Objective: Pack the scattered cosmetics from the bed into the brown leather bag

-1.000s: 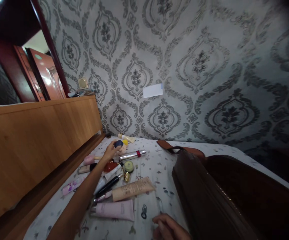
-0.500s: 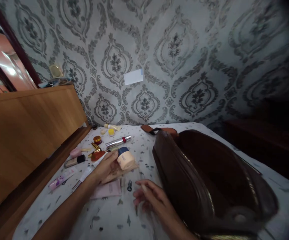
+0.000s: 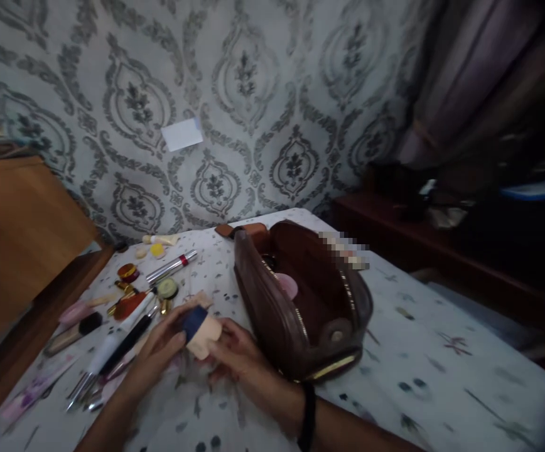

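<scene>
A cream jar [image 3: 203, 333] with a dark blue lid and a pale peach body is between my two hands, tilted on its side above the bed sheet. My left hand [image 3: 171, 342] grips it at the lid end. Fingers of my right hand [image 3: 237, 351] close round the peach end; a black band circles that wrist. Just right of the hands stands a brown leather bag [image 3: 272, 301], unzipped and gaping, with a pink round item [image 3: 286, 285] inside. Left of the hands lie makeup brushes [image 3: 129, 339] and a small green-topped pot [image 3: 167, 289].
Further left are a silver tube [image 3: 171, 267], a red-and-gold pot [image 3: 128, 272], a yellow-lidded pot [image 3: 157, 250] and a foundation bottle [image 3: 72, 333]. A wooden board [image 3: 32, 232] edges the left side. Patterned wall [image 3: 247, 125] stands behind; dark red furniture [image 3: 376, 220] is at the right.
My view has swung to the right. The jar, held by my left hand alone before, has come nearer to me, and my right hand has closed on it too.
</scene>
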Available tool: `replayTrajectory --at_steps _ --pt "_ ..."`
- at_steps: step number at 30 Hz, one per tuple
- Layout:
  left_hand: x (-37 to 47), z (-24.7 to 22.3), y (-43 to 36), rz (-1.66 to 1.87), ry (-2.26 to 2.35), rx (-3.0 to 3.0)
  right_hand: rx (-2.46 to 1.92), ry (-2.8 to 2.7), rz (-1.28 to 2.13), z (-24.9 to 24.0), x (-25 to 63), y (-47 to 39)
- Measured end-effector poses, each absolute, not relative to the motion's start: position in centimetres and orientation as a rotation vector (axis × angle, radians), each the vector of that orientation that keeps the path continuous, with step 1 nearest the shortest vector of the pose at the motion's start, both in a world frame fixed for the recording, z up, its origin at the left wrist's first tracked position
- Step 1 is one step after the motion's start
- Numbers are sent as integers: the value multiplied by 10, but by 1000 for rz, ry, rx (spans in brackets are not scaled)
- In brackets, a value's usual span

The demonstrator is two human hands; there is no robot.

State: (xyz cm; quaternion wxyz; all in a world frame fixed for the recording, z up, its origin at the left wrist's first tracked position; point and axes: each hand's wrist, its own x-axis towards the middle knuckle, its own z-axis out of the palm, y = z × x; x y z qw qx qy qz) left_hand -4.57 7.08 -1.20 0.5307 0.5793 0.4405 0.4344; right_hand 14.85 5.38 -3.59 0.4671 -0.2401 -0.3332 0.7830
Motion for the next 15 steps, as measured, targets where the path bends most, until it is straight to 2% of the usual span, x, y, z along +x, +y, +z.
replayTrajectory --at_steps 15 --pt "-26 16 60 987 1410 1571 -572 -809 1927 -46 143 61"
